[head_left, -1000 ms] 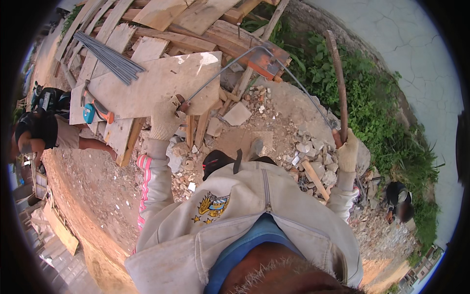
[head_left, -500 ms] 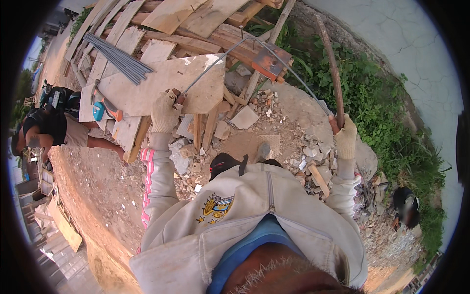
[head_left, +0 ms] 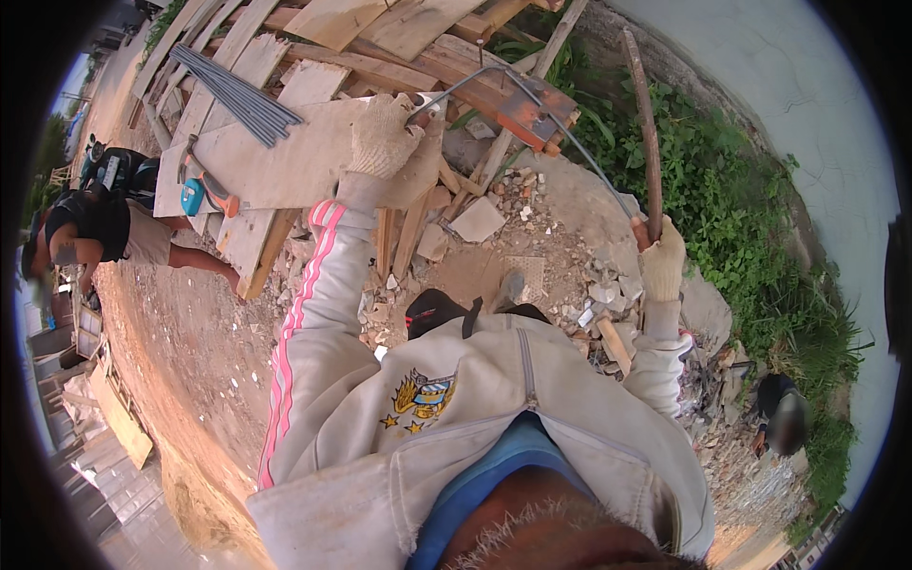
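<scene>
Rod (head_left: 589,160) bent, left hand (head_left: 385,138) over board (head_left: 294,161) edge, right hand (head_left: 664,258) clear

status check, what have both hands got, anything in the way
Left hand closed on bent rod; right hand gripping brown pole at rod's other end. Rod crosses over reddish plate in view. Hammer on board, off to left.

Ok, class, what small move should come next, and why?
Perhaps steady the bent grey metal rod with the left cream-gloved hand: it holds one end, while the right cream-gloved hand, by the other end, grips a long brown stick.
</scene>
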The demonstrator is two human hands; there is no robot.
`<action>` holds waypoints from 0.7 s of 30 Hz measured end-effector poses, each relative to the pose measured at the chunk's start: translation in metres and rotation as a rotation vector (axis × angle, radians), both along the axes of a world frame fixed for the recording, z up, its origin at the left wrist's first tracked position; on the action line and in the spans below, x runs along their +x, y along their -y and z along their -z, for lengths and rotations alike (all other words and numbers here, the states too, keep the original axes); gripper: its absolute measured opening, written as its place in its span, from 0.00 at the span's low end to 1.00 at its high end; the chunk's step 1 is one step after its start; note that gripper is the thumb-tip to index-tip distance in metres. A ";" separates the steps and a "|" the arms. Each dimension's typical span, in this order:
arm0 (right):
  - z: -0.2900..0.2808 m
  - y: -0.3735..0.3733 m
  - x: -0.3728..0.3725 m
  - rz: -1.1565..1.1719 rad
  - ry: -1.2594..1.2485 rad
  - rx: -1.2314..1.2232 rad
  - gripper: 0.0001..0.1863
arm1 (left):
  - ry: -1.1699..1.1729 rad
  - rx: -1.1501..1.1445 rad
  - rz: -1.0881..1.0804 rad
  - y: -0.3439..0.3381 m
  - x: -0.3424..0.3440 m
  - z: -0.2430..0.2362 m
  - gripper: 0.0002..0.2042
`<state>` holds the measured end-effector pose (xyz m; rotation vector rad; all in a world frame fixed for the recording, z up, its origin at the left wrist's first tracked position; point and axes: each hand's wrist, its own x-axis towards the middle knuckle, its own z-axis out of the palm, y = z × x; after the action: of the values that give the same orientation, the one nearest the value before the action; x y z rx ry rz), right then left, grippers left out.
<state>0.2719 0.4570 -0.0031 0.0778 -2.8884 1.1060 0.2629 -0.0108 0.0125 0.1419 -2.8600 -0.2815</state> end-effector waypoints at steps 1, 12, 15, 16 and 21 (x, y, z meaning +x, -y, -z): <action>0.001 0.000 0.002 0.015 0.010 -0.028 0.21 | 0.004 -0.049 -0.017 -0.011 -0.018 0.002 0.16; 0.006 0.013 0.020 0.104 0.000 0.007 0.21 | -0.054 0.052 -0.091 -0.061 -0.110 0.033 0.14; 0.000 0.012 0.019 0.099 -0.014 0.060 0.21 | -0.104 0.125 -0.104 -0.057 -0.111 0.038 0.14; -0.001 0.012 0.020 0.097 -0.013 0.058 0.21 | -0.123 0.136 -0.112 -0.056 -0.111 0.039 0.14; -0.001 0.015 0.023 0.121 0.027 0.111 0.19 | -0.130 0.145 -0.054 -0.053 -0.115 0.038 0.14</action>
<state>0.2950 0.4425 -0.0019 -0.1079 -2.9320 0.9339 0.1475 0.0422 -0.0259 0.2200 -2.7011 -0.4696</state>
